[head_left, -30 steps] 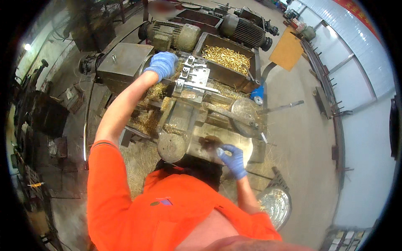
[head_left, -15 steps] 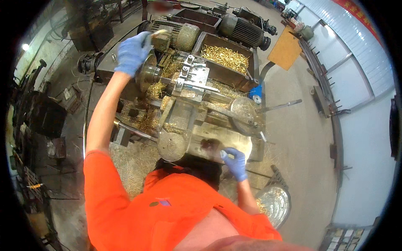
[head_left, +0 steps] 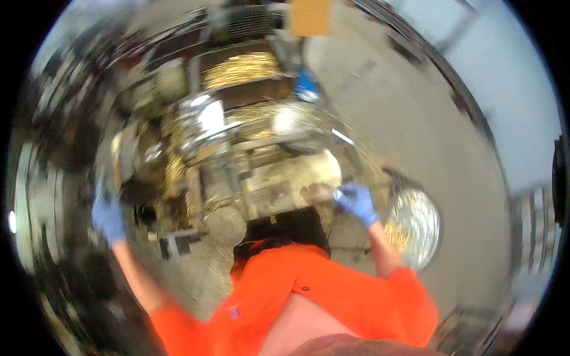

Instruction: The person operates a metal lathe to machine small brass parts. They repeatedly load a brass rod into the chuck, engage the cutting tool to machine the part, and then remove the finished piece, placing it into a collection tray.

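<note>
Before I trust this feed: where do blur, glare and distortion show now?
Head view: motion blur streaks the brass-coloured pieces and softens the left hand; head view: white glare hides part of the metal block; head view: fisheye curves the pale wall.

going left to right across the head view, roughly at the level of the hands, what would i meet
left blue-gloved hand → round metal plate at the machine's near edge → right blue-gloved hand → round shiny basin → pale blue wall
</note>
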